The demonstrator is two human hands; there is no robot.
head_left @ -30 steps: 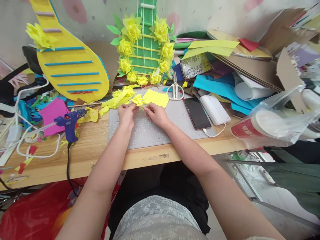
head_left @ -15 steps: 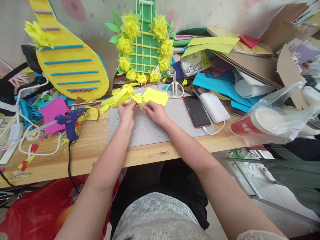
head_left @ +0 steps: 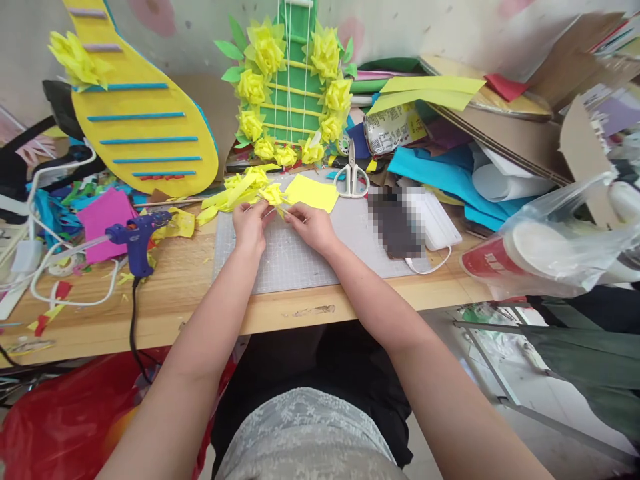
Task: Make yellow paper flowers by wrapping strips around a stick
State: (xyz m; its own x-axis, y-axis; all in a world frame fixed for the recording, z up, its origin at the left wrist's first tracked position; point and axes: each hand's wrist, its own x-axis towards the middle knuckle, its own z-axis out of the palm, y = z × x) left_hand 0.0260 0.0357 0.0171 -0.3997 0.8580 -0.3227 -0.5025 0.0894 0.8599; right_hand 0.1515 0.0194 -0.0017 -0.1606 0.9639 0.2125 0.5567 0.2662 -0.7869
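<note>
Between my two hands, above the grey cutting mat point(head_left: 300, 267), is a small yellow paper flower point(head_left: 273, 194). My left hand point(head_left: 251, 225) pinches it from the left. My right hand point(head_left: 311, 225) has its fingertips closed at the flower's right side, on what looks like a thin pale stick; its far end is hidden. Right behind my right hand lies a stack of yellow paper squares point(head_left: 314, 193). Left of the flower is a heap of yellow crepe paper pieces point(head_left: 240, 188). White-handled scissors point(head_left: 353, 179) rest beyond the squares.
A blue glue gun point(head_left: 139, 243) stands on the left, its cord hanging over the table edge. Yellow point(head_left: 145, 127) and green point(head_left: 295, 100) paper instruments lean at the back. A blurred-out phone point(head_left: 397, 223), a white power bank point(head_left: 434, 217) and a bagged cup point(head_left: 495, 257) are right.
The view has shifted slightly. Both hands stay at the flower with nearly the same grip, and the phone now appears pixelated.
</note>
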